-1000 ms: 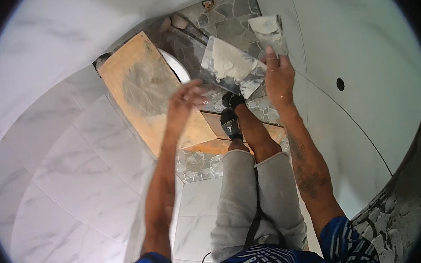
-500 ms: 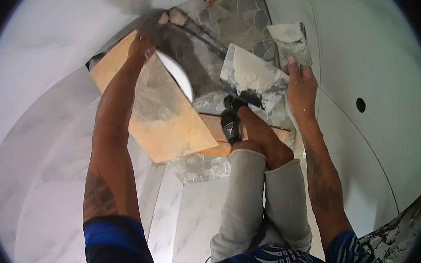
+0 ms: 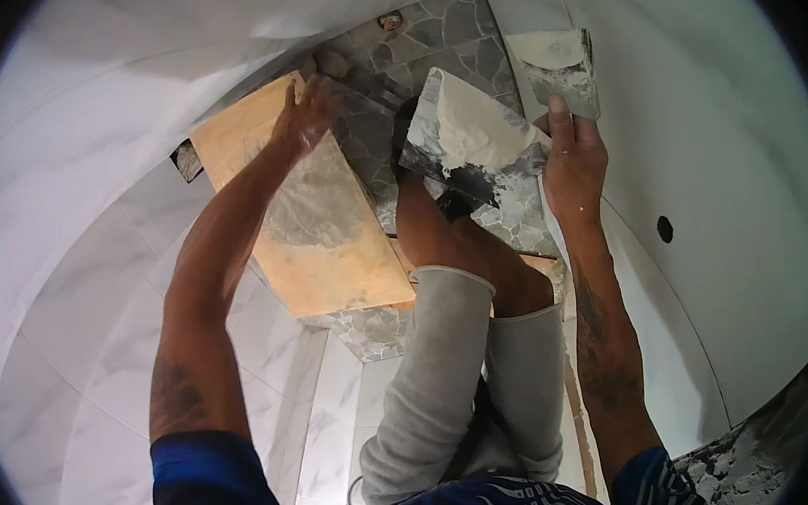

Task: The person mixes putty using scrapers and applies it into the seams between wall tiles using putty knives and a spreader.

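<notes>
My left hand [image 3: 308,118] is over the upper right edge of a tan wooden board [image 3: 348,266] with a grey smear across its middle. Its fingers look spread, with nothing held in them. On the right, my right hand [image 3: 576,168] grips two tools together. One is a wide flat plastering blade [image 3: 520,186] carrying a thick mound of cream-white filler [image 3: 470,129], and it points left. The other is a smaller scraper [image 3: 576,92] standing upward, its upper part coated in the same filler. Their handles are mostly hidden by my fingers.
Beneath lies a floor of grey stone-pattern tile [image 3: 448,26], with a small round drain [image 3: 390,20] at the far end. Pale walls curve round both sides; the right wall [image 3: 690,154] has a dark round hole [image 3: 665,229]. My legs [image 3: 431,231] stand between board and wall.
My left hand has moved right along the board and loosened from its edge. A white rounded thing beside the board is now out of sight. One foot has stepped farther forward.
</notes>
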The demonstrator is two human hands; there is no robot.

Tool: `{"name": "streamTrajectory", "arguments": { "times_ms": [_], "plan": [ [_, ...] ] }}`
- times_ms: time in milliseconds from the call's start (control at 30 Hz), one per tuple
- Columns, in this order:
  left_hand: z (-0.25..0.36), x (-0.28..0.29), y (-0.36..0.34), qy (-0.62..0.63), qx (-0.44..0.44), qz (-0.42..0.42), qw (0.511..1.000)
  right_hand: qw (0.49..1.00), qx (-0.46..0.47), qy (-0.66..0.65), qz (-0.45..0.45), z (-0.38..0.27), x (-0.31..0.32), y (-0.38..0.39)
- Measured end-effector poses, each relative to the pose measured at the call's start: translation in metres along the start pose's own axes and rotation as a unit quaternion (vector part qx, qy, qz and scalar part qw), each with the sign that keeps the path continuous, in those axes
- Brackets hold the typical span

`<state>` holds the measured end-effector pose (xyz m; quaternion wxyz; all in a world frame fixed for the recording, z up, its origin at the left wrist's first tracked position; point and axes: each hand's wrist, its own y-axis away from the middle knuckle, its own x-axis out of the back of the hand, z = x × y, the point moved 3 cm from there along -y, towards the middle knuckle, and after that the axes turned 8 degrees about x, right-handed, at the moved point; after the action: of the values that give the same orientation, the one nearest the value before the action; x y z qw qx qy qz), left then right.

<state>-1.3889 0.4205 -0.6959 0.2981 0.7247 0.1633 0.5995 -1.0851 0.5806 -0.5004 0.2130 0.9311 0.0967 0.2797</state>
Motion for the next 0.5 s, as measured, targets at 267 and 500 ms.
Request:
{"name": "streamTrajectory", "arguments": {
  "times_ms": [267, 500],
  "plan": [
    [-0.011, -0.006, 0.065, -0.007, 0.086, -0.038, 0.996, 1.0, -0.003, -0.002, 0.005, -0.018, -0.01, -0.023],
    [0.009, -0.047, 0.092, 0.003, 0.078, -0.075, 0.994, 0.987, 0.004, -0.16, -0.03, -0.006, -0.045, -0.028]
  ]
}}
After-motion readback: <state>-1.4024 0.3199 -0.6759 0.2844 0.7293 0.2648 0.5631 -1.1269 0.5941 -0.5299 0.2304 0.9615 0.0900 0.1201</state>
